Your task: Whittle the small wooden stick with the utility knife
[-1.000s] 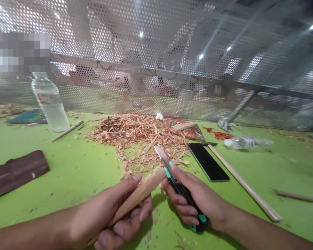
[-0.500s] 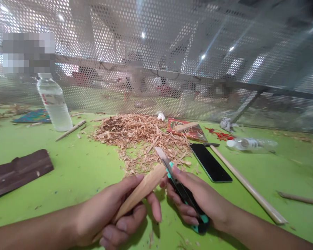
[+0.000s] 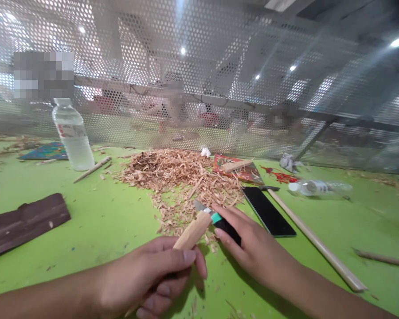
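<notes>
Head view: knife [image 3: 216, 220] handle hidden under right hand [image 3: 252, 248].

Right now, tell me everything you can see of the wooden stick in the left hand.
The wooden stick is pale, light-brown bare wood, its far end rounded by carving. It slants up and to the right, above the green table. The left hand wraps its near part, thumb along the top, so that end is hidden. At the tip, the blade of the utility knife held in the right hand meets the wood. A heap of wood shavings lies just beyond.
</notes>
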Motion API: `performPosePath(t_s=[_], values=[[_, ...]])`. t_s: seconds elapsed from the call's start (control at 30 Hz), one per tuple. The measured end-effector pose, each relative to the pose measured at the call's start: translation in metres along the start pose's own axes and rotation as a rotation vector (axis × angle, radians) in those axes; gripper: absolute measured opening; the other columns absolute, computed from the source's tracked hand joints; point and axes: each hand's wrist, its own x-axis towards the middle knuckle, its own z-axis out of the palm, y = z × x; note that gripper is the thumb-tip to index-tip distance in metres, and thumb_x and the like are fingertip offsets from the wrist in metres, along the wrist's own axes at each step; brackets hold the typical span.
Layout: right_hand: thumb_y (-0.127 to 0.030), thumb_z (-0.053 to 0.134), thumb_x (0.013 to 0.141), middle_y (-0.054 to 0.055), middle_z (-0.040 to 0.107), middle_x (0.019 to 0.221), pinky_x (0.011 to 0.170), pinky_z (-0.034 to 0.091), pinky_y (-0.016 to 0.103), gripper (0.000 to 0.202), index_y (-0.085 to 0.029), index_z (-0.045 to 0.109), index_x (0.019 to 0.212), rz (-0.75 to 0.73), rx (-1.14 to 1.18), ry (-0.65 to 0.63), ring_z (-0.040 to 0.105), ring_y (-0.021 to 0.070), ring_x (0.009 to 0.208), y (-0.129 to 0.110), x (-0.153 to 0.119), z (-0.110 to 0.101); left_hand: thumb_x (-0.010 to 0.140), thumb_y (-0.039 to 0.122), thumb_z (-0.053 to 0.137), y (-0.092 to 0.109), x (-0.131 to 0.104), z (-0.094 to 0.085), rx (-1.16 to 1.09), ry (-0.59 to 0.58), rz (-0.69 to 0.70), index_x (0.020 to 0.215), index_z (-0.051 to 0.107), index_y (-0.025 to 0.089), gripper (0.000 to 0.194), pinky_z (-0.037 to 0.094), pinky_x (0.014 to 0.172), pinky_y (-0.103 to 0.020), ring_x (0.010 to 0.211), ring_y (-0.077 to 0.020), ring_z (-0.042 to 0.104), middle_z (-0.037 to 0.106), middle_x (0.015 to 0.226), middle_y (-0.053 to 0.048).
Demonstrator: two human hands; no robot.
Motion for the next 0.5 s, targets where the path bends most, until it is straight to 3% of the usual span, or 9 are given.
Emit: performPosePath(t_s=[0.13, 0.23, 0.3, 0.43, 0.5], values=[[-0.028, 0.045, 0.107, 0.025, 0.064, 0.15, 0.116, 0.051, 0.063, 0.05, -0.01, 0.061, 0.151, -0.054, -0.128, -0.029, 0.062, 0.0389, 0.14, 0.003, 0.0, 0.004, 0.098, 0.048, 0.068, 0.0, 0.001, 0.0, 0.031, -0.003, -0.017, 0.103, 0.064, 0.022, 0.027, 0.019, 0.034, -0.015, 0.039, -0.0046, 0.019, 0.038, 0.059, 0.011], [-0.032, 0.043, 0.11, 0.025, 0.066, 0.15, 0.115, 0.051, 0.064, 0.051, -0.011, 0.061, 0.152, -0.054, -0.086, -0.012, 0.063, 0.0391, 0.139, 0.0, -0.001, -0.001, 0.098, 0.047, 0.065, 0.002, 0.004, 0.0, -0.012, 0.036, -0.015, 0.099, 0.063, 0.023, 0.024, 0.017, 0.033, -0.015, 0.038, -0.0046, 0.016, 0.037, 0.058, 0.012], [-0.04, 0.037, 0.114, 0.022, 0.067, 0.15, 0.115, 0.052, 0.063, 0.053, -0.015, 0.058, 0.157, 0.006, -0.026, 0.036, 0.064, 0.0384, 0.139, -0.001, -0.002, -0.008, 0.097, 0.046, 0.064, 0.002, 0.005, 0.0, -0.039, 0.049, 0.004, 0.097, 0.062, 0.023, 0.023, 0.016, 0.032, -0.015, 0.038, -0.0045, 0.014, 0.036, 0.058, 0.012], [-0.044, 0.028, 0.117, 0.023, 0.073, 0.141, 0.101, 0.06, 0.061, 0.062, -0.017, 0.035, 0.172, 0.189, -0.016, 0.077, 0.071, 0.0411, 0.13, 0.004, 0.002, -0.019, 0.096, 0.046, 0.064, 0.003, 0.007, -0.001, -0.036, 0.031, 0.005, 0.095, 0.061, 0.023, 0.023, 0.016, 0.033, -0.014, 0.038, -0.0046, 0.013, 0.035, 0.057, 0.012], [-0.041, 0.031, 0.115, 0.024, 0.071, 0.145, 0.102, 0.059, 0.061, 0.06, -0.016, 0.039, 0.169, 0.16, -0.055, 0.067, 0.069, 0.0413, 0.133, 0.007, 0.008, -0.021, 0.096, 0.047, 0.064, 0.003, 0.007, -0.002, -0.03, 0.025, -0.003, 0.094, 0.061, 0.023, 0.024, 0.016, 0.033, -0.014, 0.038, -0.0048, 0.013, 0.035, 0.057, 0.012]])
